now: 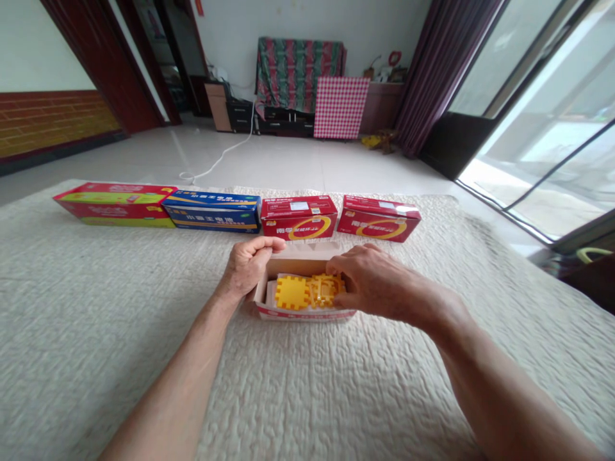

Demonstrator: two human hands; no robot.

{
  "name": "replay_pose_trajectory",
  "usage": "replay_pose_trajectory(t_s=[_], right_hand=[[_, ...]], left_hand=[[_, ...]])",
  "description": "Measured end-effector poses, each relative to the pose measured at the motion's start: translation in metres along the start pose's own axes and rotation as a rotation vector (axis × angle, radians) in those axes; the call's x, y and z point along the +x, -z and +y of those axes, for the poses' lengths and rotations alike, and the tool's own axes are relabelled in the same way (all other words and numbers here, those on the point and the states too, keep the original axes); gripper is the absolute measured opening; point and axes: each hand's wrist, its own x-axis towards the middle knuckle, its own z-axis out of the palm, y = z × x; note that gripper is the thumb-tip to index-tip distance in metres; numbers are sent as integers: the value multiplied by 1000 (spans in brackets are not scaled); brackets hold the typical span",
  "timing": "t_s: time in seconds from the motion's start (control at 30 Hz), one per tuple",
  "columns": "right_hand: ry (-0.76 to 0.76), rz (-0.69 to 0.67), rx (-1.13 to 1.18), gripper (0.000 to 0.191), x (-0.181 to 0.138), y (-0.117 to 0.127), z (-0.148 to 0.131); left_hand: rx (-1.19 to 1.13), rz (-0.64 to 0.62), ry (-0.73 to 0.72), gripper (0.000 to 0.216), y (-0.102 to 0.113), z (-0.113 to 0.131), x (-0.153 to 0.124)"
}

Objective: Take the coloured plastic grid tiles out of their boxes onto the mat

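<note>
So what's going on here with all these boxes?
A person's left hand is at the left back corner of an open cardboard box, while the right hand reaches into its right end, by some yellow toothed pieces; its grip isn't clear. Beyond it, a red-and-green box, a blue box and two red boxes stand in a row.

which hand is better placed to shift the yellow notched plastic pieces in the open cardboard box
Probably the right hand: its fingers are at the pieces, while the left hand is by the left end of the box.
</note>
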Motion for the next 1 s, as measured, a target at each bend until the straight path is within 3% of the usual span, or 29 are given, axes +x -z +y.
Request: replay_pose_trajectory(t_s=[0.2,0.47,1.0], right_hand=[[51,-89,-213,22,9,7,-12],[152,-168,-379,11,18,4,-18],[79,-289,-186,29,23,5,-11]], left_hand=[[27,-2,-11,22,0,-2,1],[28,-4,-41,23,-1,-2,1],[31,-4,-41,24,-2,3,1]])
